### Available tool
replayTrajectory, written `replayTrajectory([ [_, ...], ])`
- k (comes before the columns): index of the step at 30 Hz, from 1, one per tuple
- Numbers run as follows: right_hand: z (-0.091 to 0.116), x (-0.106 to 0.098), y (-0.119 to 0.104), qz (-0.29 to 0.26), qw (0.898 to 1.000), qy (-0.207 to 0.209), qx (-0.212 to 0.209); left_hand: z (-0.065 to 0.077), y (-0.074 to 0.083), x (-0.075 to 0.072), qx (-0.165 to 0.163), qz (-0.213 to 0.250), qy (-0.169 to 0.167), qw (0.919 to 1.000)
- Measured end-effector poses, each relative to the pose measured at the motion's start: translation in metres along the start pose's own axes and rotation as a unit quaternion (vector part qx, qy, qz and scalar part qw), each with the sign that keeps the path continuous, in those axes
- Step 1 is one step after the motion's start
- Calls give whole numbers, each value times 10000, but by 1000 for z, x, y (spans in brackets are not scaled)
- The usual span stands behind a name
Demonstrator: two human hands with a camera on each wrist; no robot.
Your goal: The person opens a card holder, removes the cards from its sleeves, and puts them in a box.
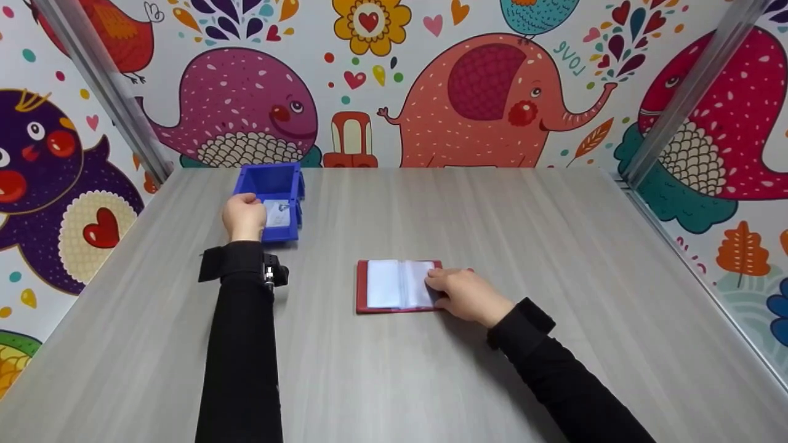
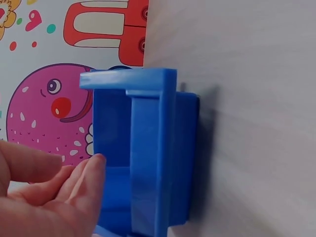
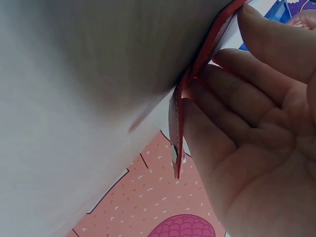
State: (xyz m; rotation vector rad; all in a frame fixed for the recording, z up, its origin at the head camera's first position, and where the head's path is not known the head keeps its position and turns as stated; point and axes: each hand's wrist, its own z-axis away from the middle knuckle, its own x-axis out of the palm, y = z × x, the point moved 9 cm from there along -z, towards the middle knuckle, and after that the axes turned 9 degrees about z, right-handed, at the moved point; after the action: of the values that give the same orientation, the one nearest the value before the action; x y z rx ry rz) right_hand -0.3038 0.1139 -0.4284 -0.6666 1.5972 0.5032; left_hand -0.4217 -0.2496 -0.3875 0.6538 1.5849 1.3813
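Observation:
A small red card holder lies spread flat on the table, its pale plastic sleeves facing up. My right hand grips its right edge, thumb on top and fingers at the edge and beneath. In the right wrist view, the red cover runs along the fingers, with a snap on its strap. At the near left side of a blue plastic bin, my left hand is bent over the rim. Its fingers are loosely bent in the left wrist view, with nothing visible between them. A whitish flat packet lies inside the bin.
The light wood-grain table extends to a back wall printed with cartoon animals. Metal posts stand at both rear corners, and printed panels line the sides. The bin sits at the back left.

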Motion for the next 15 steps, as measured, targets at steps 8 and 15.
replayTrajectory([
  [8, -2, 1, 0, -22, 10000, -36, 58, 1, -1, -1, 25, 63, -20, 10000],
  [15, -1, 0, -1, -73, 10000, 10, -5, 4, -1, 2, 64, 556, -73, 9984],
])
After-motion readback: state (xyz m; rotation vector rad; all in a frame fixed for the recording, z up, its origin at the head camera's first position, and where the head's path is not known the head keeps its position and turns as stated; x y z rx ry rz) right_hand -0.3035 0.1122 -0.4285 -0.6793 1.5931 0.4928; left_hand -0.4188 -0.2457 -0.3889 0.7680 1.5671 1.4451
